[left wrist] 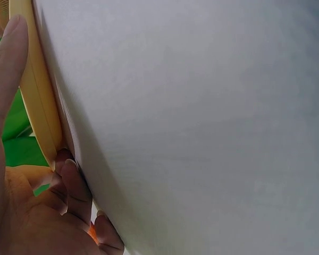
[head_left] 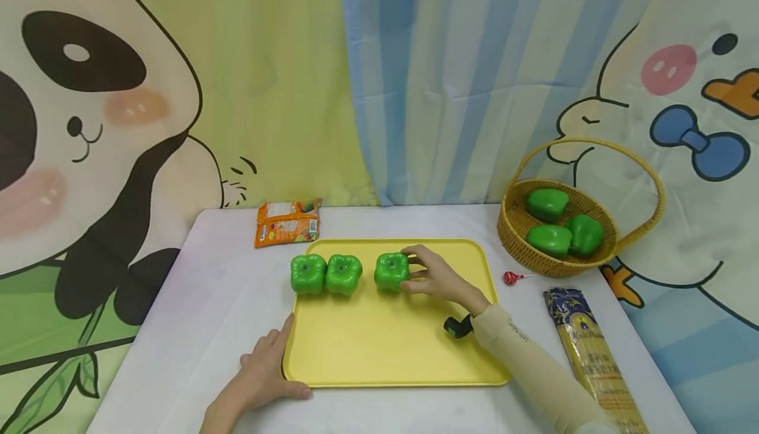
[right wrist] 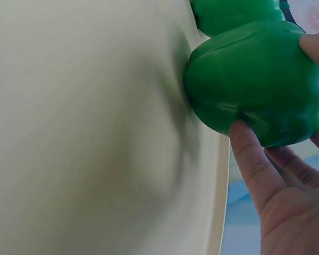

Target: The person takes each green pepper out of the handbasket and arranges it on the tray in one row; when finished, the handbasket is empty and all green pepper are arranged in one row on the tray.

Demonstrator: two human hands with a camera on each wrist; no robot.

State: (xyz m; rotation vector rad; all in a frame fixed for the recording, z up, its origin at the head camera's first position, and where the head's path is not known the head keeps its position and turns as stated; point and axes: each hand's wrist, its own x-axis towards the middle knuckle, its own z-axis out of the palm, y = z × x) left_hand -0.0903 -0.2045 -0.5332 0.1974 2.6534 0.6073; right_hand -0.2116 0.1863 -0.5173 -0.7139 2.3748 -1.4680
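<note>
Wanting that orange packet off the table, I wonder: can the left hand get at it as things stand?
Probably yes: the left hand need only leave the yellow tray, as nothing blocks the white table toward the orange packet; the nearest pepper stands to the right of that path.

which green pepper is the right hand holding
The rightmost pepper on the tray: the right hand grips it, not the close pair to its left or the three in the basket.

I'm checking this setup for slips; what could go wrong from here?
The right hand grips a glossy green pepper, which might slip. The leftmost pepper sits at the left rim of the yellow tray, so a nudge could push it off. The left hand touches that rim, so pushing might shift the tray.
</note>
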